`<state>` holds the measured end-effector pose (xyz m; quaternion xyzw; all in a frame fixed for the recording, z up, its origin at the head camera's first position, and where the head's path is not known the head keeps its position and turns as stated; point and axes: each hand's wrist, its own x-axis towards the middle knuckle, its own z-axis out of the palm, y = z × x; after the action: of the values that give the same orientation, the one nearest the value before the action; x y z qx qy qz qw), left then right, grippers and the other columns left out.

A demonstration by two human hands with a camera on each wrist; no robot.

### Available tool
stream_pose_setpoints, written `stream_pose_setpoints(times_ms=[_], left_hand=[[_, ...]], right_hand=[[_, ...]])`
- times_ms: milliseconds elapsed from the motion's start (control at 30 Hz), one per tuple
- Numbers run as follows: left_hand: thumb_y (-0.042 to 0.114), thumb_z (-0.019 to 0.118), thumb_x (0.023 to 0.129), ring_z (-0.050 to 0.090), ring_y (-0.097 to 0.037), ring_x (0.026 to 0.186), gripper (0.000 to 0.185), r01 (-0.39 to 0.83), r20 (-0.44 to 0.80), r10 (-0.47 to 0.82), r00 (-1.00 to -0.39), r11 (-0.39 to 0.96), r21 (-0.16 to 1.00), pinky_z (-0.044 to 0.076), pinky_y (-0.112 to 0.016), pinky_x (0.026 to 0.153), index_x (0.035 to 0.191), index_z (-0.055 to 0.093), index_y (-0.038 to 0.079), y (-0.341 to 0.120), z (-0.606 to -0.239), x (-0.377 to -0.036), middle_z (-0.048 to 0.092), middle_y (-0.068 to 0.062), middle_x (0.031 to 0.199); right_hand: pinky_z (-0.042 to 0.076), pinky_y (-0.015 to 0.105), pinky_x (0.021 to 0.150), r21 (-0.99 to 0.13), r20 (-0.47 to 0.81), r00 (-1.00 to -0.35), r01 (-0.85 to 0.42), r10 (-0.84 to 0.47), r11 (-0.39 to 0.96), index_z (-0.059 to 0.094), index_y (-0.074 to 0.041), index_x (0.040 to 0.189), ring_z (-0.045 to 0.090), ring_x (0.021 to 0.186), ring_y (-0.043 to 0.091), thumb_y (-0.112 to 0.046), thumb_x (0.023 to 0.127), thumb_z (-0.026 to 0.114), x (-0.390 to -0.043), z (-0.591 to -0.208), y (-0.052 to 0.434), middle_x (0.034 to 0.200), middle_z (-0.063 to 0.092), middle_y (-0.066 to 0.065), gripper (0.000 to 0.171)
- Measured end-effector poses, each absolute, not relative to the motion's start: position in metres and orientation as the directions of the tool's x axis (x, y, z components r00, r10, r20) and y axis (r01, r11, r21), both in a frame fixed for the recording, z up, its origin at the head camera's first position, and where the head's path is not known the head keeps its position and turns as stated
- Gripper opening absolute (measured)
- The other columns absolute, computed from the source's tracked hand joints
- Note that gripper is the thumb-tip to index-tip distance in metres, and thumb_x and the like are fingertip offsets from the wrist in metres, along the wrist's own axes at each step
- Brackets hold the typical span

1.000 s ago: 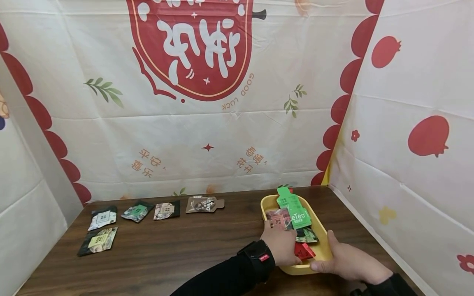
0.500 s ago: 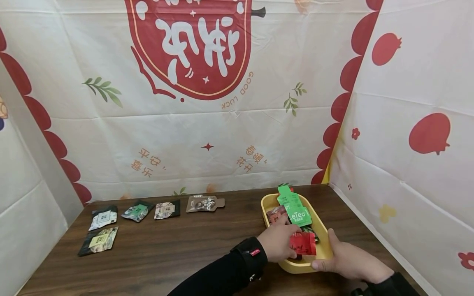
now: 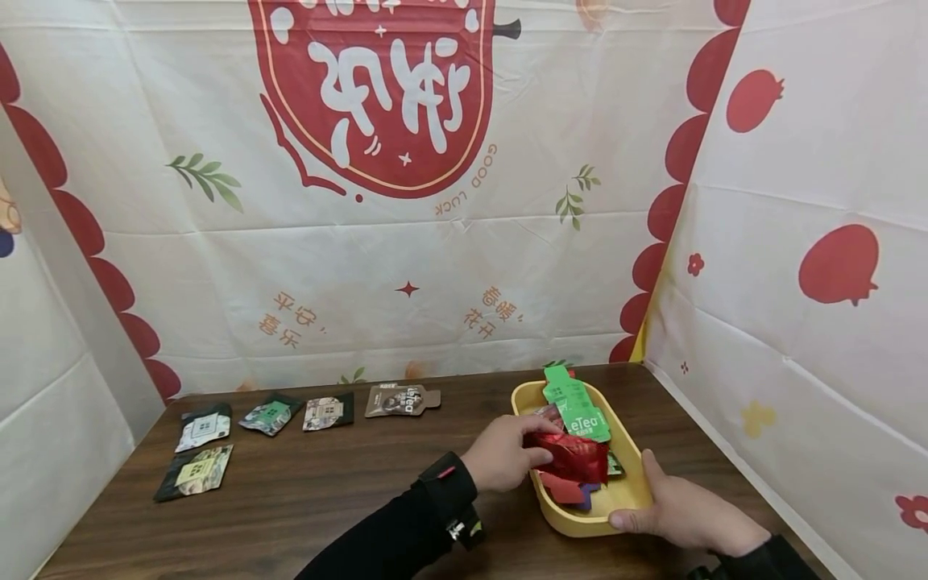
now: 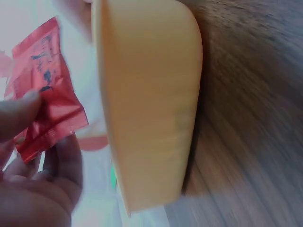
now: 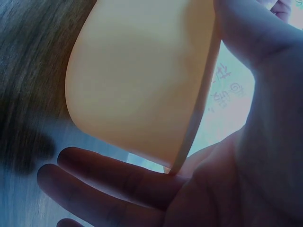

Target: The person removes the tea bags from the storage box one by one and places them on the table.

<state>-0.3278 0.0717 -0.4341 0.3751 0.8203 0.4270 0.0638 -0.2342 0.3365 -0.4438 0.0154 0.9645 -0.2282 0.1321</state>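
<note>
My left hand (image 3: 500, 455) pinches a red foil sachet (image 3: 576, 457) between thumb and fingers, over the left rim of a yellow plastic bin (image 3: 580, 528). The left wrist view shows the sachet (image 4: 49, 90) with dark lettering, apart from the bin's outer wall (image 4: 151, 104). My right hand (image 3: 689, 511) holds the bin's near right corner, thumb at the front rim and fingers along the outer side. Inside the bin lie a green LeTea sachet (image 3: 583, 411), a flat red packet (image 3: 561, 488) and a purple piece (image 3: 587, 495). Other packets there are partly hidden.
Left on the brown wooden table (image 3: 326, 483) lie several dark sachets, among them a yellow-labelled one (image 3: 194, 472) and a green-labelled one (image 3: 271, 413). A brown LeTea sachet (image 3: 399, 400) lies farther right. Printed white cloth (image 3: 326, 242) encloses the back and sides.
My left hand has come up out of the bin and leftward with the red sachet, uncovering the flat red packet and the purple piece. My right hand has stayed at the corner.
</note>
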Motion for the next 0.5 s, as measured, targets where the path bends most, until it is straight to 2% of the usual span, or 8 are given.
stream_pose_setpoints(times_ms=[100, 300, 433, 500], left_hand=[[0.019, 0.07, 0.095, 0.058, -0.003, 0.096, 0.022, 0.549, 0.254, 0.637, -0.728, 0.32, 0.772, 0.047, -0.025, 0.08, 0.117, 0.071, 0.019, 0.05, -0.434, -0.333, 0.066, 0.008, 0.11], [0.021, 0.069, 0.096, 0.065, -0.013, 0.067, 0.011, 0.474, 0.256, 0.543, -0.8, 0.31, 0.824, 0.054, -0.032, 0.059, 0.101, 0.066, 0.012, -0.01, -0.433, -0.343, 0.067, 0.005, 0.079], [0.023, 0.068, 0.096, 0.066, -0.018, 0.063, 0.014, 0.441, 0.261, 0.454, -0.852, 0.353, 0.825, 0.055, -0.041, 0.059, 0.099, 0.066, 0.009, -0.067, -0.434, -0.355, 0.067, 0.0, 0.072], [0.022, 0.068, 0.096, 0.066, -0.02, 0.063, 0.015, 0.429, 0.27, 0.396, -0.878, 0.397, 0.812, 0.055, -0.041, 0.06, 0.1, 0.067, 0.008, -0.097, -0.434, -0.36, 0.066, 0.0, 0.07]], right_hand=[[0.043, 0.063, 0.09, -0.428, -0.269, -0.963, 0.089, -0.032, 0.899, 0.006, 0.029, 0.14, 0.055, 0.113, 0.048, -0.063, 0.083, 0.07, -0.236, -0.445, 0.335, 0.126, 0.048, 0.046, 0.126], [0.043, 0.062, 0.089, -0.437, -0.281, -0.959, 0.1, -0.03, 0.894, 0.004, 0.029, 0.14, 0.056, 0.111, 0.044, -0.063, 0.084, 0.07, -0.237, -0.448, 0.335, 0.125, 0.048, 0.045, 0.126], [0.043, 0.062, 0.09, -0.436, -0.279, -0.96, 0.099, -0.03, 0.895, 0.004, 0.029, 0.14, 0.056, 0.11, 0.044, -0.062, 0.084, 0.069, -0.238, -0.449, 0.336, 0.126, 0.048, 0.045, 0.126], [0.043, 0.062, 0.09, -0.431, -0.279, -0.96, 0.096, -0.031, 0.897, 0.004, 0.03, 0.139, 0.055, 0.111, 0.045, -0.063, 0.085, 0.069, -0.238, -0.449, 0.337, 0.127, 0.047, 0.045, 0.125]])
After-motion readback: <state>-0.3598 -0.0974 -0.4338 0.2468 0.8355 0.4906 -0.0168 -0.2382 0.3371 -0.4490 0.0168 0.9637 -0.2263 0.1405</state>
